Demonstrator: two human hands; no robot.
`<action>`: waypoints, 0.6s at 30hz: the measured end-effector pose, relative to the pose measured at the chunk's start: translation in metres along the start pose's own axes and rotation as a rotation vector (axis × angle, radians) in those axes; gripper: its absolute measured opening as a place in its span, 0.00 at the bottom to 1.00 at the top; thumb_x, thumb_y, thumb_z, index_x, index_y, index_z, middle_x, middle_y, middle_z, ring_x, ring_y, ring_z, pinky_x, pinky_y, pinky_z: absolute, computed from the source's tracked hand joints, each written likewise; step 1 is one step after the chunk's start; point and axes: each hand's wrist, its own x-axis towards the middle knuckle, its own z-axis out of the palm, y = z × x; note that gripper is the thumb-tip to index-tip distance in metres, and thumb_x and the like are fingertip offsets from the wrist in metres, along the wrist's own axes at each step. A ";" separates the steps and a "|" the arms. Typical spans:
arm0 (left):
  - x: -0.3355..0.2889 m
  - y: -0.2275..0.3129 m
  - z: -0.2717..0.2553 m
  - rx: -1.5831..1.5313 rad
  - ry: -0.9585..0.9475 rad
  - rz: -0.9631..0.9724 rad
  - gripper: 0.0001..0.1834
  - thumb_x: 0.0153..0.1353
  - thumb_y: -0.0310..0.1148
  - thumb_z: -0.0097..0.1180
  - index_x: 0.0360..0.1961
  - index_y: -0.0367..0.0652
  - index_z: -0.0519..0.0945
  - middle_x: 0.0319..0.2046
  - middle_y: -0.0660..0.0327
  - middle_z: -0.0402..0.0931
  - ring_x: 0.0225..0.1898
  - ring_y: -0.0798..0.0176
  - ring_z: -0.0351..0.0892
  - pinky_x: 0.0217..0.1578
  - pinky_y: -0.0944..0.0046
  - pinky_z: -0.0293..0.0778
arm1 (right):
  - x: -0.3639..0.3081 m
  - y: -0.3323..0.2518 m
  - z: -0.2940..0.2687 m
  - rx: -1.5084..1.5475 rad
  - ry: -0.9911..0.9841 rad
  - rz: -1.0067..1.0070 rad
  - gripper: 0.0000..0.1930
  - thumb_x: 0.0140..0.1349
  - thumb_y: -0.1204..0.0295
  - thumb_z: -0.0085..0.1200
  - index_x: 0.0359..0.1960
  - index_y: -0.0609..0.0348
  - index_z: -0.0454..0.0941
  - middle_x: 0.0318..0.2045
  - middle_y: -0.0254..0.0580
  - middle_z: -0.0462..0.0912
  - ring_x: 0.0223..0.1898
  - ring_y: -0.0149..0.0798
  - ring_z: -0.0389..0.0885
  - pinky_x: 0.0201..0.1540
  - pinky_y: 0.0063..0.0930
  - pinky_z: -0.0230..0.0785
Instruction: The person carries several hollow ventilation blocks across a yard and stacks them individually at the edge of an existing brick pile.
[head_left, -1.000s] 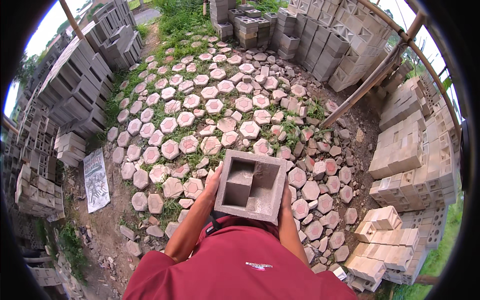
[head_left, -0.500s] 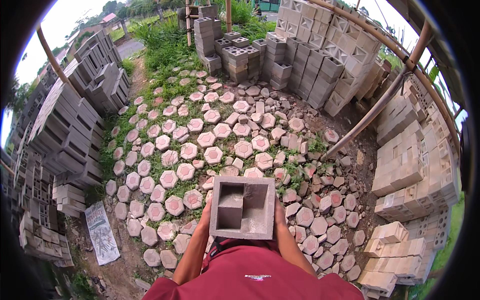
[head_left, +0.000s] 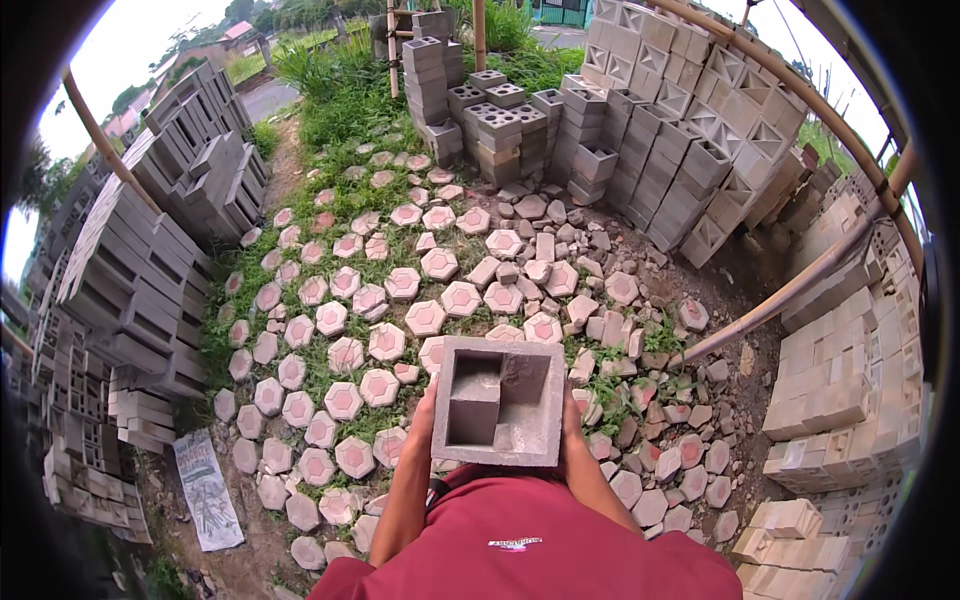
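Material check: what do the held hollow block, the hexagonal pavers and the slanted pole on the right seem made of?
Hollow block: likely concrete, matte and unpainted, judging by its grey, grainy walls.
Hexagonal pavers: probably cast concrete, matte; pale rims surround reddish centres, perhaps pigmented.
Slanted pole: bamboo or wood, from its tan-brown, slender round form; I can't tell which.
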 end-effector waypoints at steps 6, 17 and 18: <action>0.098 0.061 0.058 0.031 0.033 -0.010 0.31 0.69 0.54 0.35 0.60 0.38 0.67 0.51 0.57 0.73 0.49 0.63 0.73 0.50 0.65 0.69 | 0.119 -0.076 0.036 0.007 -0.043 0.129 0.31 0.66 0.46 0.36 0.57 0.60 0.69 0.49 0.43 0.77 0.46 0.39 0.77 0.50 0.32 0.70; 0.296 0.157 0.064 -0.005 0.013 -0.013 0.31 0.69 0.53 0.35 0.58 0.38 0.69 0.50 0.55 0.74 0.48 0.61 0.74 0.50 0.63 0.69 | 0.307 -0.140 0.114 -0.008 -0.035 0.085 0.29 0.67 0.47 0.37 0.55 0.60 0.70 0.46 0.41 0.78 0.45 0.35 0.76 0.48 0.27 0.69; 0.319 0.168 0.061 0.019 0.025 -0.024 0.31 0.69 0.54 0.35 0.56 0.38 0.71 0.48 0.56 0.75 0.48 0.62 0.74 0.49 0.64 0.70 | 0.333 -0.137 0.114 -0.038 -0.022 0.081 0.29 0.67 0.47 0.36 0.55 0.61 0.71 0.45 0.40 0.78 0.44 0.35 0.76 0.48 0.27 0.70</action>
